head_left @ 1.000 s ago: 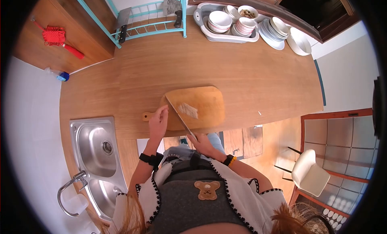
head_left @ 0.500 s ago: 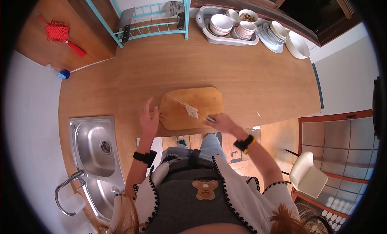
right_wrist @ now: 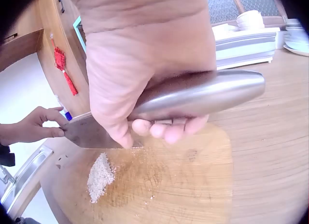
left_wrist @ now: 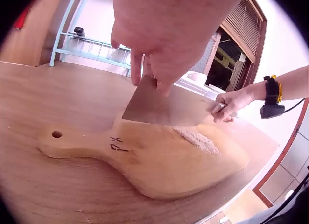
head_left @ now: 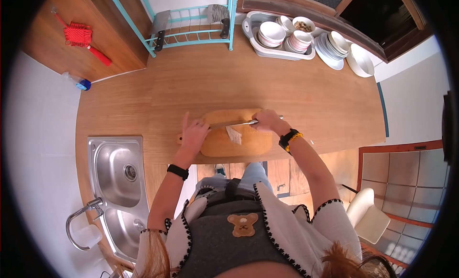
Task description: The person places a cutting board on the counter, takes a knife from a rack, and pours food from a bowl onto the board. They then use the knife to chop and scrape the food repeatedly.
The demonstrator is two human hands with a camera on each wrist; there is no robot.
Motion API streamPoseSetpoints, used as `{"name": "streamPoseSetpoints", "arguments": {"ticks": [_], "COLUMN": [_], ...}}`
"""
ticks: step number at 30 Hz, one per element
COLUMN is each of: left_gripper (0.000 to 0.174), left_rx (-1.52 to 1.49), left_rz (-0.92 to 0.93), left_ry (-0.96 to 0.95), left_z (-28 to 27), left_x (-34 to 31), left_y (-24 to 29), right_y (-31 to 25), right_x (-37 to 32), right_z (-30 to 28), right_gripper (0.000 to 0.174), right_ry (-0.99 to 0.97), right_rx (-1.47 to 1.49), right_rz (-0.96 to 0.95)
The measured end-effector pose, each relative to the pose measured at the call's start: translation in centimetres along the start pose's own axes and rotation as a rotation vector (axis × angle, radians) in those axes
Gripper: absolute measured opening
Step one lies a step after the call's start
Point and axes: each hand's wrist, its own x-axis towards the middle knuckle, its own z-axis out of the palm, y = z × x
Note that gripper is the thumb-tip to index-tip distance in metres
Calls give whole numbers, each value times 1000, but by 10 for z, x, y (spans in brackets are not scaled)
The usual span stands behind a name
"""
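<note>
— Where's the chopped pile (head_left: pixel 234 135) lying?
— Around the middle of the cutting board (head_left: pixel 258 147), which sits along the near edge of the table (head_left: pixel 191 82). The knife (left_wrist: pixel 166 105) spans the board just on the pile's far side.
— And your hands?
— My right hand (right_wrist: pixel 145 55) is wrapped firmly round the knife's handle. My left hand (head_left: pixel 194 136) is nearly closed, pinching the end of the blade away from the handle.
— How would you work it well from there?
— I'd keep my left fingertips up by the spine, clear of the cutting edge, and hold the blade level at both ends. Short strokes suit me, drawing strays back towards the board's middle. Neither hand steadies the board, so I'd watch for it creeping over the table's near edge.
— What can't you make out?
— Whether the edge touches wood, and how the fingers behind the blade lie. My right hand covers the board's far right corner in the head view, and I can't say what the white bits are.
</note>
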Motion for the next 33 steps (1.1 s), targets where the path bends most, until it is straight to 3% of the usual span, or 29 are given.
{"name": "streamPoseSetpoints", "arguments": {"ticks": [4, 16, 21, 28, 33], "left_gripper": [11, 7, 9, 13, 13], "left_rx": [40, -26, -8, -108, -60], "left_rz": [4, 46, 96, 88, 79], "left_ry": [-80, 39, -163, -113, -172], "left_z": [24, 10, -5, 9, 7], "left_x": [-2, -14, -19, -25, -9], "left_y": [4, 35, 36, 32, 30], "right_y": [-2, -5, -14, -12, -3], "right_x": [1, -47, -65, -64, -53], "right_z": [10, -10, -2, 26, 36], "right_gripper": [27, 33, 36, 39, 30], "right_ry": [-2, 16, -114, -180, -66], "right_rx": [-48, -137, -52, 35, 66], "right_rz": [19, 52, 104, 140, 168]}}
